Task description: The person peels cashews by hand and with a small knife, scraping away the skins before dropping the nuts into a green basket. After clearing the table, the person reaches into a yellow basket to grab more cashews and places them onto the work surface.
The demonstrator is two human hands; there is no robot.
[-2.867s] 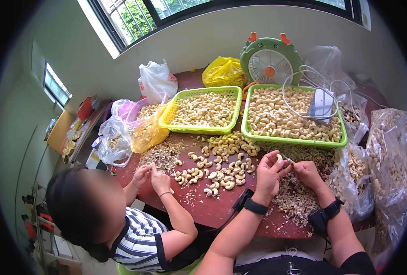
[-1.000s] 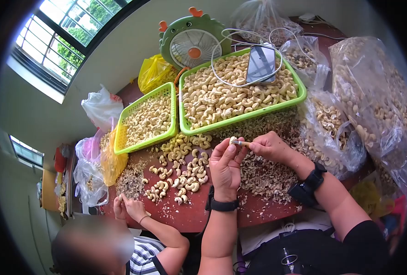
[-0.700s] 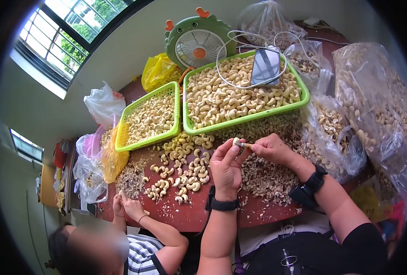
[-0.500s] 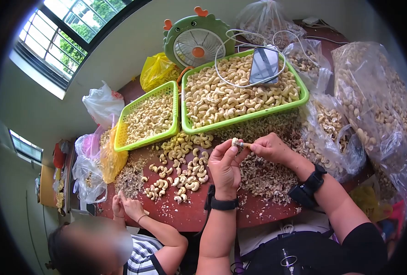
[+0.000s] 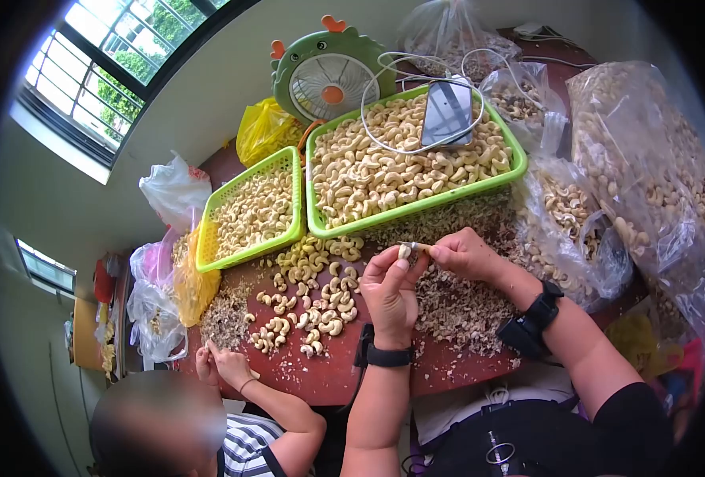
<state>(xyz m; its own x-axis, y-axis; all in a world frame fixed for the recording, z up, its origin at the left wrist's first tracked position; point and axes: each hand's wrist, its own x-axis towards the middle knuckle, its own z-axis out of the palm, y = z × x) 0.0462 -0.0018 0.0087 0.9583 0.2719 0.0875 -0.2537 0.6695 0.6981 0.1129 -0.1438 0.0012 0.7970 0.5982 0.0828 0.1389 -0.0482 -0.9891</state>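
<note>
Fingers of our left hand pinch a cashew while our right hand grips a small blade, which could slip and nick us.

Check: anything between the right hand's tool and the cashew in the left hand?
Nothing visible. The left hand pinches the cashew at its fingertips, and the small tool in the right hand already meets it. The loose cashews and shell scraps lie below on the table.

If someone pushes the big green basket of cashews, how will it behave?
The basket probably feels heavy, since cashews fill it to the rim. It would likely slide, not tip, being low and wide. The phone lying on the nuts might slip.
</note>
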